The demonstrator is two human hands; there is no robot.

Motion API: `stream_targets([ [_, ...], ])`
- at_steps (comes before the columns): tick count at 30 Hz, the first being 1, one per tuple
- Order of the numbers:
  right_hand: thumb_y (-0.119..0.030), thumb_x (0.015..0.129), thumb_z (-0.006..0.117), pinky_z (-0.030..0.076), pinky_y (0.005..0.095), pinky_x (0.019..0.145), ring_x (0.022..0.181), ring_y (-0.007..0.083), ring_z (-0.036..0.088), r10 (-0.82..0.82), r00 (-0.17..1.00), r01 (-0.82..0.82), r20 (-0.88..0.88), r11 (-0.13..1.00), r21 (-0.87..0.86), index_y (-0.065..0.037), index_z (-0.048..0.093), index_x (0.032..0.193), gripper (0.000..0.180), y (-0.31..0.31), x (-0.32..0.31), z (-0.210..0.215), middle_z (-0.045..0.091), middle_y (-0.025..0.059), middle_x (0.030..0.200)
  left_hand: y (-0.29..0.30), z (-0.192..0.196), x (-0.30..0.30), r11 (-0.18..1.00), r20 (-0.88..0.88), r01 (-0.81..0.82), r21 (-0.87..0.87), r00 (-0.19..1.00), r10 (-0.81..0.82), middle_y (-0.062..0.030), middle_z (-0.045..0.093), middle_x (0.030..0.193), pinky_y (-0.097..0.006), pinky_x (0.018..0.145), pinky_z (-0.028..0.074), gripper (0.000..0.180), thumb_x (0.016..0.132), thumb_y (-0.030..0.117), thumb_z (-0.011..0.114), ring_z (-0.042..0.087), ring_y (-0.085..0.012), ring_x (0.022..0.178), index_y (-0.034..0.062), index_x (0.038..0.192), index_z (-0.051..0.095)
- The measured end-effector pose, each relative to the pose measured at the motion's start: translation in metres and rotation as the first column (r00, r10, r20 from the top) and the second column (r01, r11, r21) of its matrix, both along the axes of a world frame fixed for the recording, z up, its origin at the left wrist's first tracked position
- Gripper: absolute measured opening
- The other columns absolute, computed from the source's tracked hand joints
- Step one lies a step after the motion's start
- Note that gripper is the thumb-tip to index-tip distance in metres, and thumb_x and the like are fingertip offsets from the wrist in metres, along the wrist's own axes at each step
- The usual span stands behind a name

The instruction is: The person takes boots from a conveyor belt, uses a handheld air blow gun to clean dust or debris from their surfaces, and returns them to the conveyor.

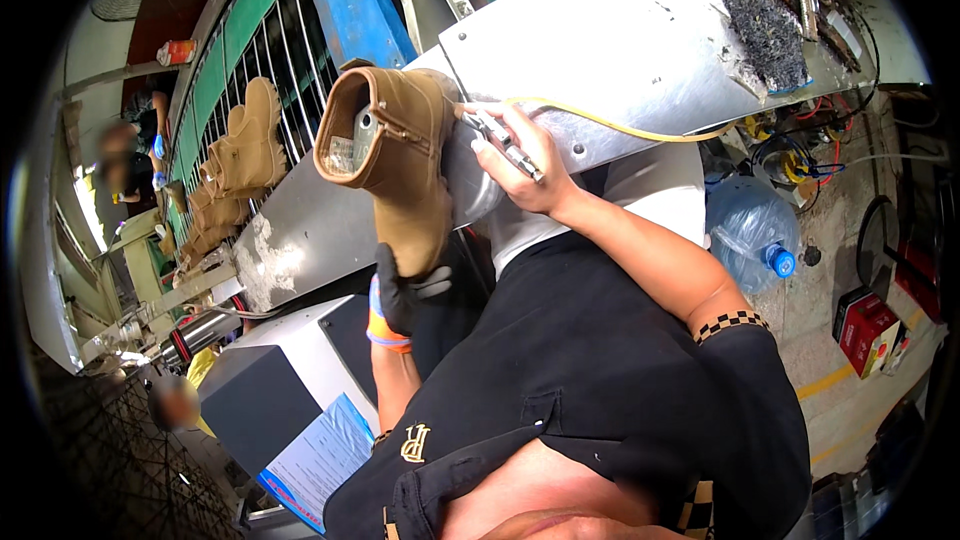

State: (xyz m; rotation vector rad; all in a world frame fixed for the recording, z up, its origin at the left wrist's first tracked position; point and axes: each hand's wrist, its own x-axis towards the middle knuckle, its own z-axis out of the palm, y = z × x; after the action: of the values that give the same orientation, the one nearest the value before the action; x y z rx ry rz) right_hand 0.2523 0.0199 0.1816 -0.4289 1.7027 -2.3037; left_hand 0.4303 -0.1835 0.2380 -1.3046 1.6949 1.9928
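A tan ankle boot (415, 180) with a side zipper lies over the edge of the metal bench, its opening toward the upper left. Paper or clear packing shows inside its shaft. My left hand (402, 292), in a dark glove with an orange cuff, is closed around the toe. In my bare right hand (525, 162) is a slim silver hand tool (522, 162), gripped like a pen. Its tip is close to the heel side of the boot; whether it touches, I cannot tell. A yellow hose (625, 130) runs from beside this hand along the bench.
Several tan boots (250, 140) stand on the rack at the left. The metal bench (600, 40) has dark shavings (757, 25) and tools (815, 10) at its far right. A large clear water bottle (750, 230) and a red box (865, 330) are at right. People work at far left.
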Motion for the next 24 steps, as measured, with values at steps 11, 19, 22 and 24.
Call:
stream_targets([
  [11,-0.006,0.091,0.054,0.035,0.0216,0.048,0.052,0.003,0.042,0.244,0.955,-0.221,0.169,0.965,-0.144,-0.001,0.05,0.13,0.039,0.019,0.025,-0.001,0.048,-0.0041,0.065,0.035,-0.022,-0.022,0.801,-0.142,0.013,0.598,0.986,0.091,-0.0221,0.061,0.118,-0.044,0.086,0.055,0.091,0.089,0.074,0.037,0.065,-0.0338,0.101,-0.0013,0.138,0.043],
  [19,-0.01,0.089,0.057,0.039,0.0234,0.063,0.069,0.0043,0.047,0.365,0.869,-0.369,0.333,0.928,-0.055,-0.005,0.056,0.126,0.038,0.067,0.037,0.012,0.053,-0.0024,0.076,0.069,-0.003,-0.043,0.837,-0.082,0.069,0.543,0.996,-0.029,-0.0209,0.06,0.121,-0.039,0.087,0.053,0.096,0.085,0.079,0.035,0.063,-0.0274,0.101,-0.0003,0.139,0.041],
  [22,-0.011,0.089,0.057,0.038,0.023,0.062,0.067,0.0038,0.046,0.313,0.909,-0.339,0.274,0.939,0.052,-0.005,0.056,0.125,0.037,0.081,0.041,0.024,0.053,-0.0028,0.074,0.071,-0.015,-0.044,0.738,-0.141,0.129,0.662,0.989,-0.046,-0.0236,0.059,0.124,-0.043,0.091,0.053,0.1,0.084,0.08,0.033,0.063,-0.0323,0.109,-0.0008,0.142,0.038],
  [24,-0.012,0.089,0.058,0.039,0.0223,0.057,0.061,0.0032,0.047,0.31,0.903,-0.341,0.297,0.938,0.055,-0.004,0.056,0.124,0.036,0.089,0.04,0.032,0.053,-0.0023,0.071,0.073,-0.026,-0.047,0.597,-0.191,0.16,0.786,0.982,-0.012,-0.0255,0.059,0.126,-0.045,0.094,0.053,0.101,0.084,0.08,0.032,0.062,-0.0351,0.113,-0.0007,0.144,0.036],
])
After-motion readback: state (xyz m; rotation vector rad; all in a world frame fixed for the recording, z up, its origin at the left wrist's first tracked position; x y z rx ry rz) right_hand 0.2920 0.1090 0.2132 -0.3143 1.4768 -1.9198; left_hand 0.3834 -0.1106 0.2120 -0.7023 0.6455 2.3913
